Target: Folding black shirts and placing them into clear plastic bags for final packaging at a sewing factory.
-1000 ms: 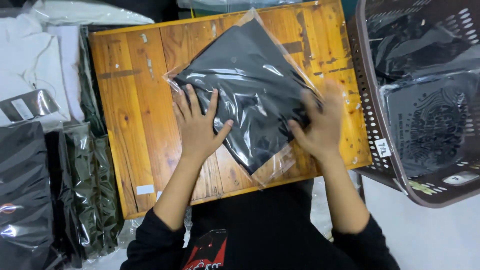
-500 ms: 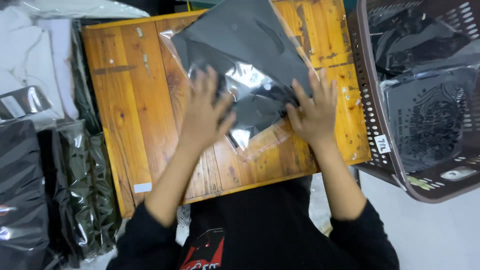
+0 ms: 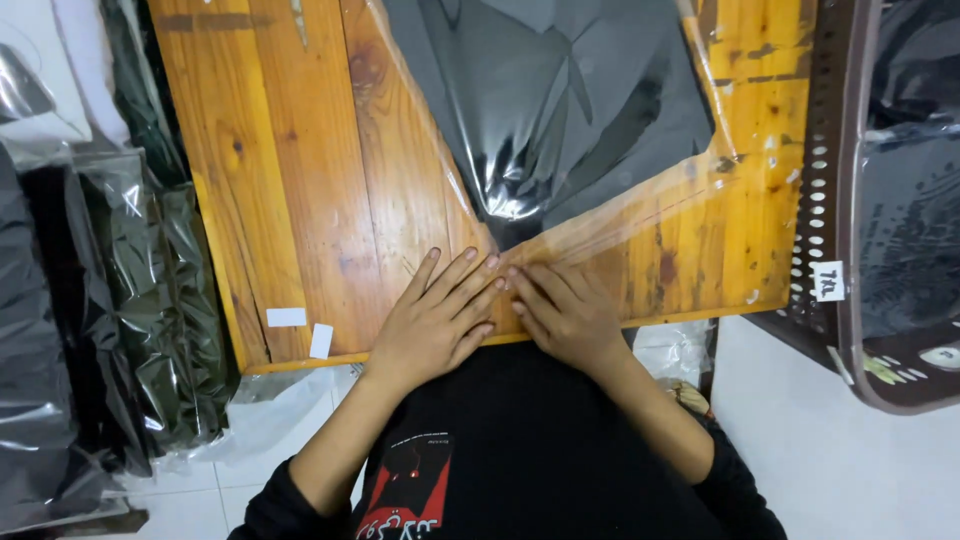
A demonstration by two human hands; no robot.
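Clear bag: a clear plastic bag (image 3: 560, 130) with a dark folded garment (image 3: 545, 90) inside lies flat on the wooden tabletop (image 3: 300, 180), its empty open end pointing toward the person at the near edge
Left hand: the left hand (image 3: 440, 315) lies open and palm-down on the tabletop, fingers spread and pressing the bag's near corner flat; it grips nothing
Right hand: the right hand (image 3: 565, 315) is just beside the left, also flat and open, fingertips touching the bag's clear flap near the bag's bottom corner
Bag's flap: the see-through strip (image 3: 640, 225) below the garment looks creased and lies at a slant across the boards
Left of the bag: two small white stickers (image 3: 300, 328) sit on the tabletop near its front edge; beyond the tabletop's left side lies a pile of packed dark garments (image 3: 110, 300) in glossy wrap
Right of the bag: a brown perforated basket (image 3: 850, 200) holds more bagged dark items
Risk, as I judge it: the film is slippery, so uneven pressure from the two hands could let the flap skew or wrinkle; trapped air may puff the bag; the garment could slide toward the opening if the bag is tugged
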